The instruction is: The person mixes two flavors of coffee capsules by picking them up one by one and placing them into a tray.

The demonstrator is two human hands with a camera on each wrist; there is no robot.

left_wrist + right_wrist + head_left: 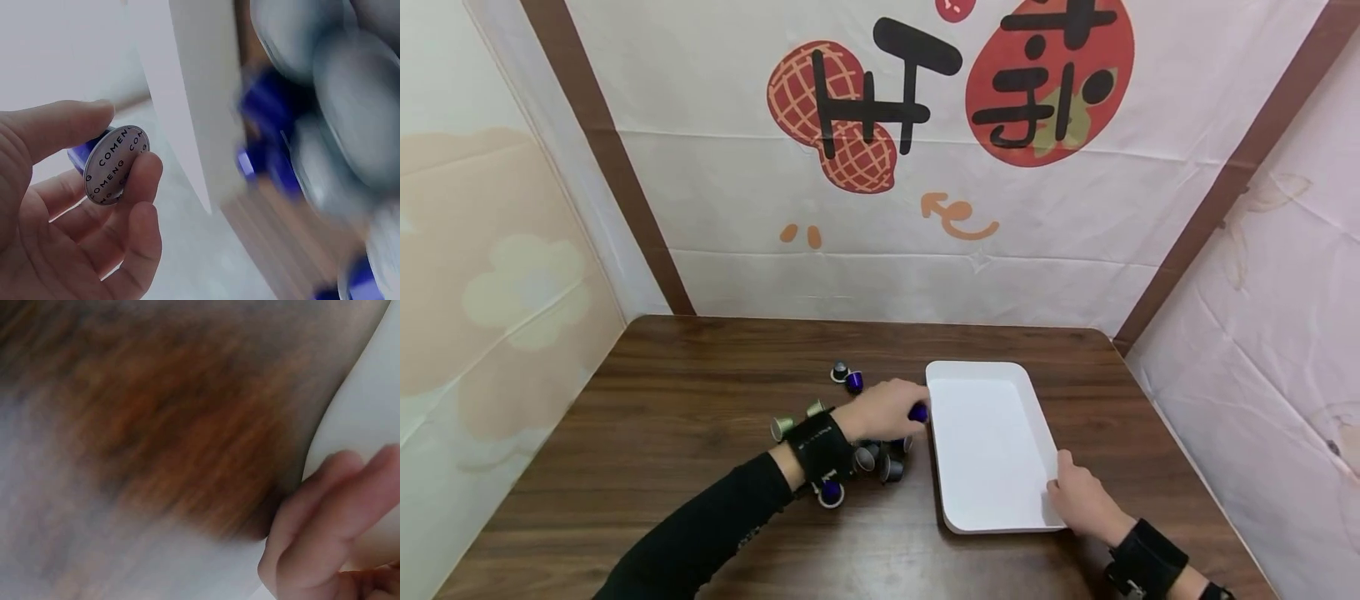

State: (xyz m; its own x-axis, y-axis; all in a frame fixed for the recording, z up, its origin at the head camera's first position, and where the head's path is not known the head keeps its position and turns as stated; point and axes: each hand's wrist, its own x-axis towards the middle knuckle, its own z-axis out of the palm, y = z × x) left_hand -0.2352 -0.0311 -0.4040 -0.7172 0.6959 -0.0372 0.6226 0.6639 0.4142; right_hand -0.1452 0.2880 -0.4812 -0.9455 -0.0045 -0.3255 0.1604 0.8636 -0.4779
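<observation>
In the head view my left hand (883, 410) is at the left edge of the white tray (992, 450), pinching a blue coffee capsule (918, 412). The left wrist view shows this capsule's printed silver lid (117, 165) between thumb and fingers. My right hand (1084, 498) grips the tray's right side near its front corner. Its fingers (331, 512) bend over the rim in the right wrist view. Below my left hand lie several dark grey capsules (892, 469), partly hidden by it.
Beyond the left hand, a black capsule (840, 371) and a blue one (854, 382) lie close together. Green capsules (782, 428) and another blue capsule (831, 493) lie around the left wrist. A printed cloth (880, 283) hangs behind the brown wooden table (700, 417).
</observation>
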